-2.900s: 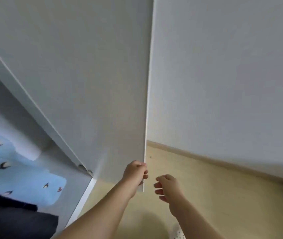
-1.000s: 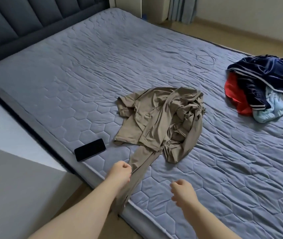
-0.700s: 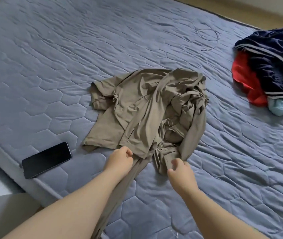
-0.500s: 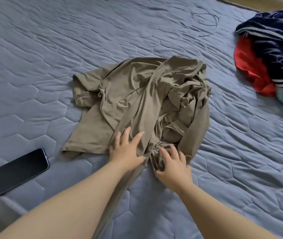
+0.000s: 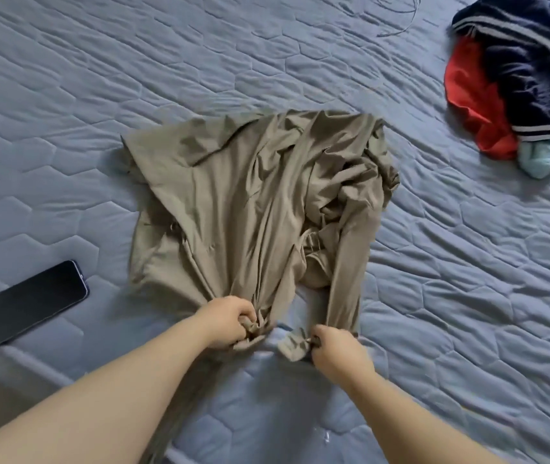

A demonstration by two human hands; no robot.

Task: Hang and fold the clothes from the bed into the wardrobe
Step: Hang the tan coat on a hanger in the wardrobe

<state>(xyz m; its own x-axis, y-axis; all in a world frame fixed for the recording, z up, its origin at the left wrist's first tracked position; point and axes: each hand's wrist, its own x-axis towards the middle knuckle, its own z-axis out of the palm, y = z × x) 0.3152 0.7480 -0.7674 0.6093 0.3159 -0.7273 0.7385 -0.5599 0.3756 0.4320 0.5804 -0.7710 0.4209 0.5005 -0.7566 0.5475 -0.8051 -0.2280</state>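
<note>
Directly below me, a crumpled khaki garment (image 5: pixel 250 209) lies spread on the grey-blue quilted mattress (image 5: pixel 133 78), near its front edge. I see my left hand (image 5: pixel 228 321) closed in a fist around a bunch of the garment's near edge — the cloth pulls into tight folds toward that grip. My right hand (image 5: pixel 337 351), just beside it, is closed on the end of a long strip of the same cloth, perhaps a sleeve or leg. Left of the garment, a black phone (image 5: pixel 27 303) rests face up near the mattress edge. Well apart at the upper right sits a pile of clothes (image 5: pixel 518 82) — navy with white stripes, red, and pale blue. A thin dark cord (image 5: pixel 397 15) loops at the top.
</note>
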